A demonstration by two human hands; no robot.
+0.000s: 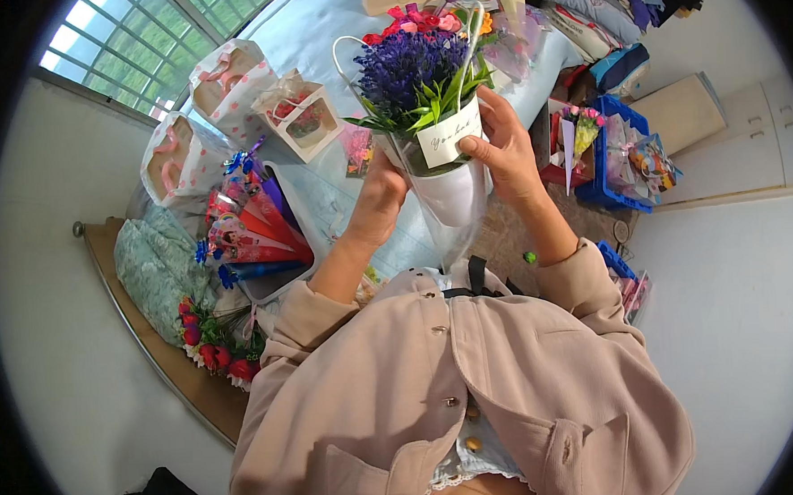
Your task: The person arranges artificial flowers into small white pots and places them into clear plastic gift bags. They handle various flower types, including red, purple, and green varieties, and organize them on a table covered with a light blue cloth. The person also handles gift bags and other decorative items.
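Artificial purple flowers (pixel 409 69) with green leaves (pixel 439 104) stand upright in a white pot (pixel 449 194). A clear plastic carrier (pixel 451 238) narrows below the pot, and white cord handles (pixel 340 52) arch beside the flowers. Across the front runs a cream paper band (pixel 439 143) bearing script writing. My left hand (pixel 382 198) grips the carrier from the left side, its fingertips partly hidden behind it. On the right, my right hand (pixel 504 148) holds it with the thumb against the paper band and the fingers behind. The pot is held up in front of my chest, above the blue-covered bed or table (pixel 396 237).
Heart-patterned gift bags (pixel 238 81) and a windowed flower box (pixel 306 128) stand to the left. Nearer is a white tray (pixel 306 215) of wrapped bouquets (pixel 254 221). Red and pink flowers (pixel 418 21) lie behind the pot. Blue crates (pixel 612 192) sit on the floor at right.
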